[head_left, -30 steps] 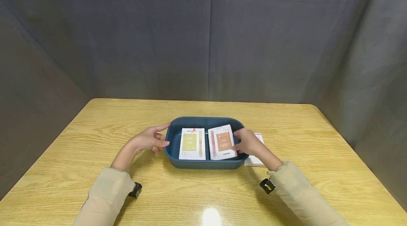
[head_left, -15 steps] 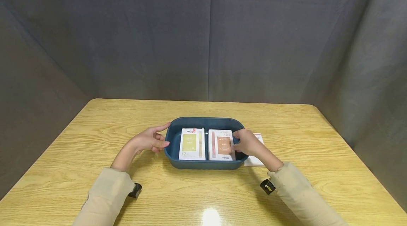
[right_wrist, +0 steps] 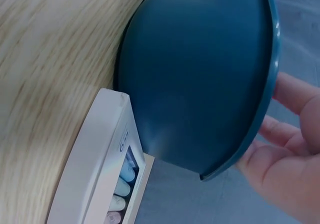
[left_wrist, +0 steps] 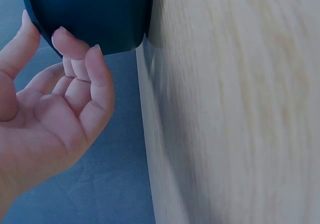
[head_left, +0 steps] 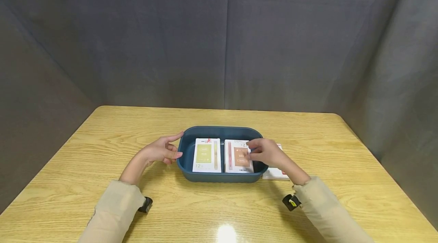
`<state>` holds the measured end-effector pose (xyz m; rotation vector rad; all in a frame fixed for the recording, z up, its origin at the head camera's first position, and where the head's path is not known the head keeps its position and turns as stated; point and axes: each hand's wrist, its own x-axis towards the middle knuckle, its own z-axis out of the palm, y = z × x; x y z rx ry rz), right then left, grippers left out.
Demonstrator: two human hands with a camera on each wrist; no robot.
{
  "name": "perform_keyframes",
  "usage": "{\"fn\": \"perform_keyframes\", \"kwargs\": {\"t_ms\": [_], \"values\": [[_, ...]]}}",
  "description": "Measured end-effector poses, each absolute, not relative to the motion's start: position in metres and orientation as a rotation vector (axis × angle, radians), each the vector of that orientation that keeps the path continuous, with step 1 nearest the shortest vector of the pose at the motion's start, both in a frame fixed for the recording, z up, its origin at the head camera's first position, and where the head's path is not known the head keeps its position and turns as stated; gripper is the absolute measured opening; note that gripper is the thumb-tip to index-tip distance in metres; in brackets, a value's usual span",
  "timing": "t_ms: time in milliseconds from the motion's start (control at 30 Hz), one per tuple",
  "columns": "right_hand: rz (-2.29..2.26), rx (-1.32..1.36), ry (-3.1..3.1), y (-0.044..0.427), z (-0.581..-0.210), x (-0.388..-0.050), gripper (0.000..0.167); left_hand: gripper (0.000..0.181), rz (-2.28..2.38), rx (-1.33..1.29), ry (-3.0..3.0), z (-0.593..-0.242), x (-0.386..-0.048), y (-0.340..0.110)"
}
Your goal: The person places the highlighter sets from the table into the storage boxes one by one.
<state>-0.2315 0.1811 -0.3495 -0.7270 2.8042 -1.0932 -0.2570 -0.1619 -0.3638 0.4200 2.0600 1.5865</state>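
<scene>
A dark blue two-compartment bin (head_left: 219,177) lies on the wooden table. In its left compartment is a flat white box with a green panel (head_left: 204,153). Another white box, with a brown panel (head_left: 241,161), lies flat in the right compartment. At the bin's left end my left hand (head_left: 161,149) touches the rim with spread thumb and forefinger; the other fingers bend loosely. My right hand (head_left: 267,152) reaches over the right rim, thumb and fingers parted above the brown-panelled box's right edge. Whether the fingertips touch that box is unclear.
Against the bin's right end lies a third white box (head_left: 272,174), partly under my right forearm. In the right wrist view, a window in this white box (right_wrist: 95,159) shows several pastel rounded tips. Grey cloth (head_left: 219,45) hangs behind the table.
The brown-panelled box has gone from tilted to flat in the right compartment. My right hand has eased off it and shifted slightly. My left hand stays at the rim.
</scene>
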Motion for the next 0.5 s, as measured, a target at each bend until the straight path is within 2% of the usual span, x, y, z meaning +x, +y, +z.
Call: {"fn": "perform_keyframes", "kwargs": {"t_ms": [500], "values": [[-1.325, -0.863, 2.871, 0.194, -0.350, -0.229, 0.035, 0.075, 1.541, 0.419, 2.118, -0.363, -0.257, -0.164]]}}
